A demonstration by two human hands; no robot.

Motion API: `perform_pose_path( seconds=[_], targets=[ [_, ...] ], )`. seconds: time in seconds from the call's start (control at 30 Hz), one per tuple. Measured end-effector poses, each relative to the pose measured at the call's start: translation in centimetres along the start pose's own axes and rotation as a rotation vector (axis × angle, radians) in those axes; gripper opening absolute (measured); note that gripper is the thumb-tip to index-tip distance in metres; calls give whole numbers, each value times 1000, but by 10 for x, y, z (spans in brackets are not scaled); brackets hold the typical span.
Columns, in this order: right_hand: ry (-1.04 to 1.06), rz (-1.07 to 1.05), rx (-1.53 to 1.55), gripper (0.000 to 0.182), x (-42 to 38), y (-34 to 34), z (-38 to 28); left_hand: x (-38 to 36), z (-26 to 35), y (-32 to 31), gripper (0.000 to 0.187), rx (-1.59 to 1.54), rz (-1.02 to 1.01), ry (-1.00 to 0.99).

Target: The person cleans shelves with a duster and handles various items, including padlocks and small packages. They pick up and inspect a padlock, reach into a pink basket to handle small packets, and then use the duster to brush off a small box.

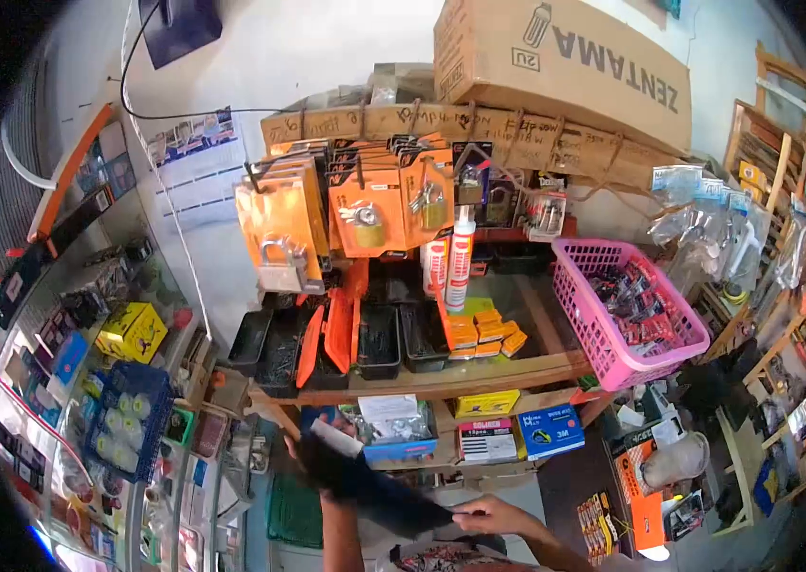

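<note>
A long black piece (374, 491), soft-looking like cloth or a bag and smeared by motion, stretches slantwise in front of my body. My right hand (493, 516) is closed on its lower right end, with thumb and fingers pinched together. My left hand (294, 452) is at the upper left end, mostly covered by the black piece and blurred; how its fingers lie is hidden. Just beyond the black piece, a blue box (403, 448) with clear packets sits on the lower shelf.
On the wooden shelf (441, 381) stand black bins (379, 353), white sealant tubes (458, 262), small orange boxes (479, 334) and a pink basket (632, 367) of packets. Padlocks on orange cards (360, 210) hang above. A glass case (150, 486) is at left; an orange box (648, 522) lies at right.
</note>
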State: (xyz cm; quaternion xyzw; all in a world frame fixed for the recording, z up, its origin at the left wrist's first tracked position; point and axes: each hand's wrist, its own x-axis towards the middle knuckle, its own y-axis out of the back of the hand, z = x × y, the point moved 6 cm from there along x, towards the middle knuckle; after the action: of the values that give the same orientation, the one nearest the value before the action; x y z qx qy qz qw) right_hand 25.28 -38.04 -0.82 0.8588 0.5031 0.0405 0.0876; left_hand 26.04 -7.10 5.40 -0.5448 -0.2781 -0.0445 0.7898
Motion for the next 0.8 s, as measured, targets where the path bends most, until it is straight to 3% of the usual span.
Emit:
perform_pose_path(
  seconds=[0.03, 0.07, 0.1, 0.2, 0.27, 0.33, 0.4, 0.47, 0.53, 0.57, 0.67, 0.73, 0.77, 0.8],
  targets=[
    [-96, 271, 113, 35, -3, 11, -24, 8, -5, -8, 70, 24, 317, -64],
    [-118, 240, 134, 35, -3, 12, -22, 7, -11, -20, 73, 50, 640, -136],
    [-145, 208, 158, 35, -7, 12, -18, 11, -18, -24, 78, 33, 620, -92],
    [-232, 169, 178, 34, -20, 14, -5, 12, -34, 4, 79, -24, 92, -8],
    [-266, 259, 176, 34, -22, 18, -17, 7, -37, 27, 75, -5, 316, -36],
    [-265, 213, 167, 34, -25, 22, -3, 7, -37, -15, 74, 54, 737, -86],
    [-279, 163, 163, 35, -30, 24, 0, 5, -46, -5, 69, -12, 461, -8],
    [-303, 113, 167, 36, -31, 26, -7, 2, -51, 26, 71, -37, 369, -34],
    [-259, 221, 165, 36, -35, 35, -6, 7, -44, -3, 77, 169, 583, -106],
    [-237, 274, 169, 36, -38, 38, -6, 14, -54, -39, 79, -10, 570, -78],
    [-284, 61, 144, 37, -49, 42, -27, 2, -66, 18, 76, 22, 258, 50],
    [-268, 199, 147, 39, -57, 50, -17, 15, -64, -23, 77, 177, 332, -43],
    [-261, 268, 147, 41, -61, 55, -14, 22, -70, -52, 77, 124, 483, -56],
    [-262, 196, 123, 41, -64, 55, -15, 22, -78, -67, 77, 69, 636, -69]
  ],
)
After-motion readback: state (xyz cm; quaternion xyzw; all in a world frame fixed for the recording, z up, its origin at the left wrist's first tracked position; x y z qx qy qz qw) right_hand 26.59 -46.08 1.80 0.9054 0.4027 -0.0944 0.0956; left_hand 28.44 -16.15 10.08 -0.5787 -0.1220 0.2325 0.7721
